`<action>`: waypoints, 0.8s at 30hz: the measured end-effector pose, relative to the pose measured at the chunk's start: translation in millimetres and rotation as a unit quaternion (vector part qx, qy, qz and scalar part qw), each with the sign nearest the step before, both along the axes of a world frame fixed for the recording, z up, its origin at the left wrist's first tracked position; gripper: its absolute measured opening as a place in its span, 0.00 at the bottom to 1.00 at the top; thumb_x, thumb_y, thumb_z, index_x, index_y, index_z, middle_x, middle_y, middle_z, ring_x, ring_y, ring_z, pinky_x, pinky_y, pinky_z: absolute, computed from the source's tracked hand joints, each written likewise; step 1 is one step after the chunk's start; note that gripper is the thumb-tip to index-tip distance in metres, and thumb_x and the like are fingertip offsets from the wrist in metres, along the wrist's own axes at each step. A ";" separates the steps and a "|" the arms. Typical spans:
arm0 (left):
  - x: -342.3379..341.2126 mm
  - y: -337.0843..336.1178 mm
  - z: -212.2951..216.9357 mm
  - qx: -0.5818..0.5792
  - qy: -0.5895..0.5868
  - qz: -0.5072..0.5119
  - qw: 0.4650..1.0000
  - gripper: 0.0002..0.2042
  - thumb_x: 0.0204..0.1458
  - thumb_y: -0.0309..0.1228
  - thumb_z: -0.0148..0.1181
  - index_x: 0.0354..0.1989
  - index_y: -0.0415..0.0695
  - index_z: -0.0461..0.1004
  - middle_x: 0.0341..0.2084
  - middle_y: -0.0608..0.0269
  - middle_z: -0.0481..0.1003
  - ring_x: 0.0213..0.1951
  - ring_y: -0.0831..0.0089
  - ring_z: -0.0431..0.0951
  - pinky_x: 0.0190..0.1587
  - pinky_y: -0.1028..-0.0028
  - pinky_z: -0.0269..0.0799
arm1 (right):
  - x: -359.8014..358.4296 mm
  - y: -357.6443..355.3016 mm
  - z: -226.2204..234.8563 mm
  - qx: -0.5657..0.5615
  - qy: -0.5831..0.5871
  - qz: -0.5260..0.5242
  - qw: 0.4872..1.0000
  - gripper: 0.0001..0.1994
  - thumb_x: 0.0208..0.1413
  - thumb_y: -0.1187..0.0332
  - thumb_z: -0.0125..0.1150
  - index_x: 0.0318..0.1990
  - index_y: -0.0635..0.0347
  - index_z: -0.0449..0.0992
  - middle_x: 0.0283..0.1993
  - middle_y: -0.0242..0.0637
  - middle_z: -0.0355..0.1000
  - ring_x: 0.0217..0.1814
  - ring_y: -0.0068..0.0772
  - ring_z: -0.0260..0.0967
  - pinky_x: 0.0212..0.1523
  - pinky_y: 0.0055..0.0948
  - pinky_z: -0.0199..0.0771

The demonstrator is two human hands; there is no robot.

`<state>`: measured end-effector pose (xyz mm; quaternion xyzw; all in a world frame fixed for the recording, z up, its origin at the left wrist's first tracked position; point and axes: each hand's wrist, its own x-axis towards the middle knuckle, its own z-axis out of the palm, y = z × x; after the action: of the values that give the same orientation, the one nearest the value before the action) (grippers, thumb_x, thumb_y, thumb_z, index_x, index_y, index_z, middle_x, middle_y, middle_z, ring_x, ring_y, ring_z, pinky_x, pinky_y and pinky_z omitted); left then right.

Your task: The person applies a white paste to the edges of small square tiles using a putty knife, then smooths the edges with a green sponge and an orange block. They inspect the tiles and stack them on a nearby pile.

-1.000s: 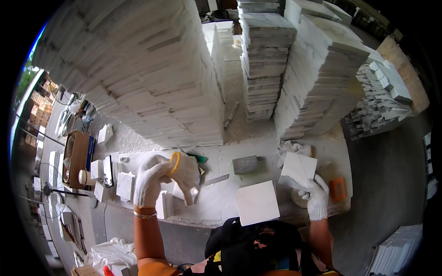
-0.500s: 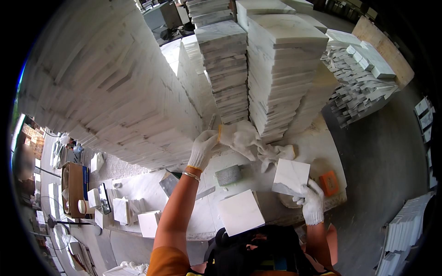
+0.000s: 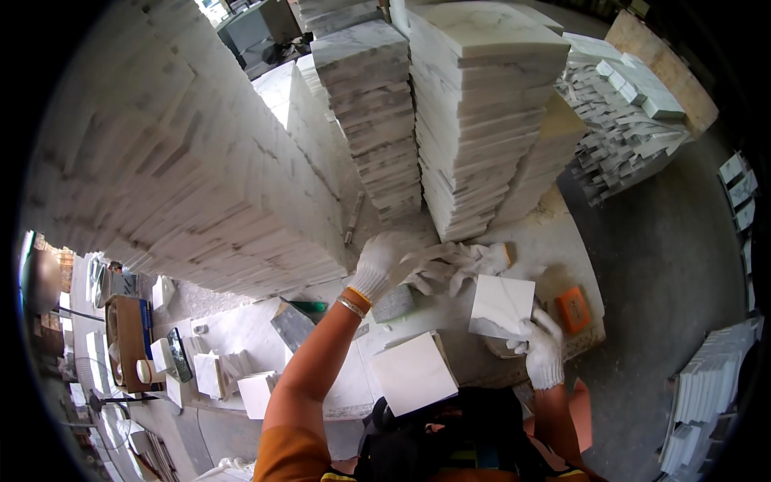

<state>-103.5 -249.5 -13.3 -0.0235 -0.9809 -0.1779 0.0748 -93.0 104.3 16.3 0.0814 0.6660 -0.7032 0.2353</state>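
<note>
My left hand (image 3: 379, 263), in a white glove, is stretched forward over the workbench and rests on a crumpled pair of white gloves (image 3: 470, 261) lying at the foot of a tall stack of marble tiles (image 3: 474, 120). My right hand (image 3: 542, 353), also gloved, grips the lower edge of a square white marble tile (image 3: 502, 304) and holds it tilted above the bench. Another square white tile (image 3: 412, 372) lies flat close to my body.
Tall stacks of white marble slabs (image 3: 185, 169) wall the bench at left and behind. An orange block (image 3: 573, 309) sits at the right edge. A grey stone block (image 3: 393, 304), a dark tile (image 3: 291, 325) and small tile pieces (image 3: 213, 373) lie on the bench.
My left hand has reached further forward and right, from the bench's left part to the crumpled gloves by the stack. My right hand keeps holding the square tile.
</note>
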 end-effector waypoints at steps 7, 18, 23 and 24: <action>-25.2 -20.6 -64.6 -0.001 -0.107 0.080 0.991 0.27 0.48 0.44 0.67 0.58 0.55 0.72 0.47 0.54 0.78 0.50 0.53 0.79 0.50 0.56 0.76 | -1.3 -7.5 10.2 0.015 0.012 0.007 1.000 0.20 0.57 0.67 0.60 0.54 0.69 0.76 0.35 0.39 0.78 0.24 0.26 0.74 0.22 0.17 0.66; -45.3 -25.5 -45.0 -0.012 -0.057 0.134 0.989 0.24 0.53 0.40 0.61 0.60 0.51 0.73 0.49 0.54 0.79 0.49 0.50 0.79 0.48 0.56 0.76 | -5.6 -4.8 6.1 0.032 0.008 0.019 0.999 0.19 0.57 0.65 0.61 0.51 0.69 0.77 0.34 0.40 0.78 0.25 0.25 0.74 0.23 0.18 0.66; -20.2 -23.4 -44.7 0.001 0.077 0.094 0.993 0.21 0.54 0.37 0.58 0.57 0.47 0.75 0.50 0.55 0.78 0.49 0.51 0.78 0.48 0.56 0.74 | -4.9 -10.3 11.1 0.034 0.015 0.015 0.999 0.19 0.57 0.64 0.61 0.51 0.69 0.77 0.34 0.40 0.78 0.26 0.24 0.74 0.24 0.18 0.66; -17.9 -25.0 -43.8 -0.014 0.069 0.081 0.994 0.20 0.55 0.36 0.57 0.56 0.47 0.76 0.50 0.56 0.78 0.48 0.52 0.78 0.48 0.56 0.74 | -5.9 -9.4 11.2 0.042 0.016 0.018 0.999 0.18 0.56 0.64 0.61 0.49 0.69 0.77 0.34 0.39 0.78 0.27 0.25 0.75 0.25 0.19 0.67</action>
<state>-121.4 -274.6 -57.0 0.0426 -0.9746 -0.1551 0.1557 -98.8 94.9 27.5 0.0681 0.6996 -0.6717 0.2340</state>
